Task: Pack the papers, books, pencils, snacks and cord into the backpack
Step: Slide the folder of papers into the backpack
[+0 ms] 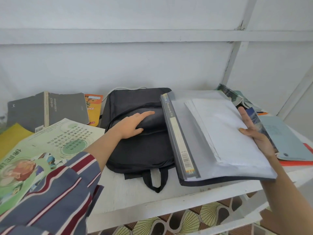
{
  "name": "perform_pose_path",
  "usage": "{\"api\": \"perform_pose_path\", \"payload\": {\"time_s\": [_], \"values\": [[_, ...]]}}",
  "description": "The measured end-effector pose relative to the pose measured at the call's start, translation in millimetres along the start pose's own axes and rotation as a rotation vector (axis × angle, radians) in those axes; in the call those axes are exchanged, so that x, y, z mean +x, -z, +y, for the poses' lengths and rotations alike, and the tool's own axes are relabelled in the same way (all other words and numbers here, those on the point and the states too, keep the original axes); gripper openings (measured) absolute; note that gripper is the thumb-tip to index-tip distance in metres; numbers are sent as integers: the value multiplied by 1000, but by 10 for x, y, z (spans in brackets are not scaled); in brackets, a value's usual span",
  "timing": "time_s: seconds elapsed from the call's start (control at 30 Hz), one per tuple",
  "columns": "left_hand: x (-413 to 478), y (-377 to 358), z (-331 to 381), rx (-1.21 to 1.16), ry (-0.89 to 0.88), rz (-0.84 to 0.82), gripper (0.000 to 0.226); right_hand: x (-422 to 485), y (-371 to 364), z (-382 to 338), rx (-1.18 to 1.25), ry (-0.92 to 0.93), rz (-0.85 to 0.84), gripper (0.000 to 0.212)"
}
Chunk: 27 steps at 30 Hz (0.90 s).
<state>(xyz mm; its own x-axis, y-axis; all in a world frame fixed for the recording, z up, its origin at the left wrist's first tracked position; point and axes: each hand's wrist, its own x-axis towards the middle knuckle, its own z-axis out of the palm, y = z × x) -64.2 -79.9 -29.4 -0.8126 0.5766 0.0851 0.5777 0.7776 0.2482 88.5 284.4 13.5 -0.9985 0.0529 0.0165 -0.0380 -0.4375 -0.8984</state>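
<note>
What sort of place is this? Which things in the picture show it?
Most likely a study corner at home, though a classroom is possible. A white table stands against a plain pale wall, a green textbook and a black backpack lie on it, and patterned floor tiles show below.

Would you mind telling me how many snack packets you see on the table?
1: the orange packet at the back, between the grey book and the backpack. Others may be hidden under books.

Home study corner, white table [135, 197] against panelled wall [118, 65], scattered schoolbooks [50, 141], patterned floor tiles [186, 221]
</note>
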Motion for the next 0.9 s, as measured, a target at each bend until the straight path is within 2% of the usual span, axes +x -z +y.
{"api": "perform_pose_path", "payload": {"time_s": [0.17, 0.3, 0.43, 0.6, 0.7, 0.8, 0.9], "values": [[42, 98, 42, 2, -17, 70, 59, -4, 34, 3, 26, -11, -1, 68], [92, 234, 47, 17, -13, 101, 31, -18, 43, -11, 58, 12, -38, 53], [178, 318, 77, 12, 88, 32, 41, -16, 93, -11, 44, 5, -21, 55], [185, 257, 61, -61, 138, -136, 29, -18, 90, -2, 2, -2, 24, 63], [102, 229, 41, -136, 178, -244, 56, -38, 61, -8, 9, -1, 22, 64], [56, 173, 7, -134, 143, -205, 66, -59, 19, -27, -9, -5, 26, 69], [58, 115, -40, -125, 126, -150, 66, -80, -10, -45, -10, -11, 24, 70]]}}
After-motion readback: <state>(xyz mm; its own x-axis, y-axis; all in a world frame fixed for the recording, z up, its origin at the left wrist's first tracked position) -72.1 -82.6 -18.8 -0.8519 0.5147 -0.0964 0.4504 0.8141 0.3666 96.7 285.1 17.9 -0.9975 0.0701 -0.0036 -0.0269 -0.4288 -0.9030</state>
